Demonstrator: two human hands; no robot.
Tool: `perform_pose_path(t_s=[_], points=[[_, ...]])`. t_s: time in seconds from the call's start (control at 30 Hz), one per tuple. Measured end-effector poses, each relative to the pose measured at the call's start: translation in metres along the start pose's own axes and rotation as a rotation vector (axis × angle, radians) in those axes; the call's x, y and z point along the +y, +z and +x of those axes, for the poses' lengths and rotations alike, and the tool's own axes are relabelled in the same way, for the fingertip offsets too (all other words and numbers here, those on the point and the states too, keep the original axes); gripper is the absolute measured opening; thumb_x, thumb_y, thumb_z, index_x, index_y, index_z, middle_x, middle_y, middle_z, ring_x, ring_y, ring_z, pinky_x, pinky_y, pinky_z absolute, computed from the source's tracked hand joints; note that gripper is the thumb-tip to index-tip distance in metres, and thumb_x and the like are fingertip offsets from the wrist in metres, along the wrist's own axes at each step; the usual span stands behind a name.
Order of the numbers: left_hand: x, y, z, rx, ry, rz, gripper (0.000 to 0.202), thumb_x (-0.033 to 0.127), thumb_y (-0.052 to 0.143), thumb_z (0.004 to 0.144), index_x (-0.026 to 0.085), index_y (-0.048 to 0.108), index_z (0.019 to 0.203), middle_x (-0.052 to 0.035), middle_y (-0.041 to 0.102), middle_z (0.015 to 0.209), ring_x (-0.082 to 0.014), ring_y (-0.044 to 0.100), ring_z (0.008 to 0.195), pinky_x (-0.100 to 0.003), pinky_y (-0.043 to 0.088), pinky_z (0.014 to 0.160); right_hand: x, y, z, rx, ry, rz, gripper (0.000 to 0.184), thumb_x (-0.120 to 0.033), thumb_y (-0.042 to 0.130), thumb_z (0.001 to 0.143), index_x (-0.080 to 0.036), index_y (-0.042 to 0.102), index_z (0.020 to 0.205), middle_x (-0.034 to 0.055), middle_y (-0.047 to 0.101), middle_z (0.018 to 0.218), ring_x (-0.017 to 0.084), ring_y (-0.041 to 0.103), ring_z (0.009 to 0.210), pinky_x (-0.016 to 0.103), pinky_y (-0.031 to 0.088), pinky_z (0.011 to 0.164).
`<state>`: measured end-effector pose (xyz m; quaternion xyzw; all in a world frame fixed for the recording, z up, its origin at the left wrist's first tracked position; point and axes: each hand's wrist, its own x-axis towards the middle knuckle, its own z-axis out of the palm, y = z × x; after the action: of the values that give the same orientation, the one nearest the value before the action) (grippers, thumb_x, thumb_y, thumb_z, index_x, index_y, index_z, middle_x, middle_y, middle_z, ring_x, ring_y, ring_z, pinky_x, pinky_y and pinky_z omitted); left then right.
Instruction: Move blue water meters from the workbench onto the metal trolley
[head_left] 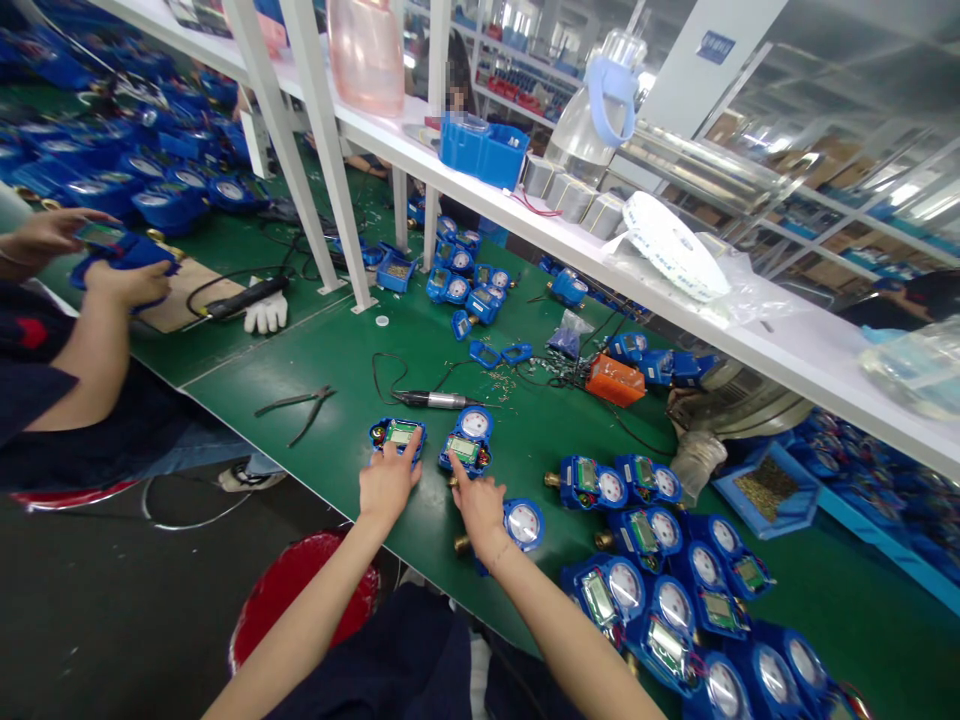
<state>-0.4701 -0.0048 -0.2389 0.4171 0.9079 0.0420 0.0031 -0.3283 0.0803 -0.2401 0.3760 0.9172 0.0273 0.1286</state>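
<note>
My left hand (384,488) rests with fingers stretched out on a blue meter housing (377,432) that holds a green circuit board and a small display. My right hand (481,508) points its index finger onto the display board of a blue water meter (474,424) with a round white dial. Neither hand grips anything. Partly under my right forearm lies another blue water meter (523,523) with a brass fitting. An electric screwdriver (435,399) lies just behind the two pieces, its cord trailing backward.
Pliers (304,405) lie to the left on the green table (345,350). Several meters (649,535) crowd the right side, near a blue bin (772,490) of small brass parts. An orange box (615,380) stands behind. A white shelf (570,235) overhangs. At left, a co-worker's hands (124,280) hold a meter.
</note>
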Motion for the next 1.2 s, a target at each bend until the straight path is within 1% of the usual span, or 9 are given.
perform_pose_path(t_s=[0.13, 0.33, 0.63, 0.97, 1.1, 1.13, 1.2], points=[[-0.001, 0.003, 0.001, 0.014, 0.004, 0.012, 0.055, 0.041, 0.033, 0.094, 0.033, 0.025, 0.148, -0.0133, 0.048, 0.098, -0.0276, 0.053, 0.082, -0.037, 0.05, 0.062, 0.0, 0.001, 0.0, 0.025, -0.002, -0.003, 0.087, -0.037, 0.053, 0.089, -0.037, -0.013, 0.145, 0.0117, 0.07, 0.082, 0.029, 0.064, 0.078, 0.044, 0.046, 0.069], [-0.002, 0.004, 0.0, 0.039, 0.018, 0.021, 0.055, 0.042, 0.031, 0.095, 0.034, 0.024, 0.148, -0.0125, 0.048, 0.096, -0.0269, 0.054, 0.08, -0.035, 0.049, 0.059, 0.001, 0.001, -0.001, 0.019, -0.004, -0.006, 0.084, -0.037, 0.05, 0.09, -0.036, -0.014, 0.145, 0.0113, 0.07, 0.082, 0.028, 0.064, 0.078, 0.043, 0.046, 0.069], [0.0, 0.003, -0.001, 0.027, 0.012, 0.032, 0.054, 0.042, 0.031, 0.095, 0.034, 0.025, 0.148, -0.0128, 0.048, 0.097, -0.0273, 0.054, 0.081, -0.036, 0.05, 0.06, 0.002, -0.005, -0.001, -0.048, 0.0, 0.015, 0.081, -0.035, 0.046, 0.092, -0.035, -0.016, 0.145, 0.013, 0.069, 0.088, 0.027, 0.064, 0.085, 0.044, 0.045, 0.073], [0.0, -0.001, 0.0, 0.016, 0.007, 0.015, 0.055, 0.041, 0.033, 0.094, 0.034, 0.025, 0.148, -0.0129, 0.049, 0.096, -0.0278, 0.054, 0.082, -0.035, 0.049, 0.06, 0.002, -0.001, -0.001, -0.001, 0.001, -0.004, 0.084, -0.036, 0.05, 0.091, -0.035, -0.015, 0.145, 0.0115, 0.069, 0.084, 0.027, 0.064, 0.082, 0.042, 0.045, 0.071], [-0.004, 0.0, -0.001, 0.015, 0.02, -0.056, 0.056, 0.042, 0.036, 0.094, 0.035, 0.024, 0.148, -0.0125, 0.05, 0.097, -0.0267, 0.054, 0.084, -0.034, 0.047, 0.064, 0.003, -0.001, -0.002, 0.009, 0.0, 0.003, 0.084, -0.036, 0.05, 0.091, -0.035, -0.013, 0.146, 0.0108, 0.069, 0.082, 0.027, 0.064, 0.08, 0.041, 0.044, 0.07], [-0.007, 0.002, -0.003, 0.03, 0.029, -0.093, 0.056, 0.042, 0.035, 0.094, 0.034, 0.025, 0.148, -0.0118, 0.05, 0.097, -0.0262, 0.054, 0.085, -0.033, 0.047, 0.065, 0.003, -0.002, -0.003, 0.006, 0.002, 0.005, 0.084, -0.036, 0.051, 0.09, -0.034, -0.011, 0.146, 0.0109, 0.069, 0.082, 0.027, 0.064, 0.08, 0.041, 0.044, 0.07], [-0.016, 0.008, -0.006, 0.091, 0.028, -0.18, 0.053, 0.041, 0.033, 0.095, 0.028, 0.031, 0.146, -0.0107, 0.051, 0.095, -0.0256, 0.053, 0.088, -0.032, 0.046, 0.069, 0.002, -0.009, -0.007, 0.011, 0.016, 0.008, 0.085, -0.04, 0.053, 0.088, -0.033, -0.007, 0.147, 0.0115, 0.069, 0.082, 0.027, 0.063, 0.08, 0.042, 0.044, 0.071]])
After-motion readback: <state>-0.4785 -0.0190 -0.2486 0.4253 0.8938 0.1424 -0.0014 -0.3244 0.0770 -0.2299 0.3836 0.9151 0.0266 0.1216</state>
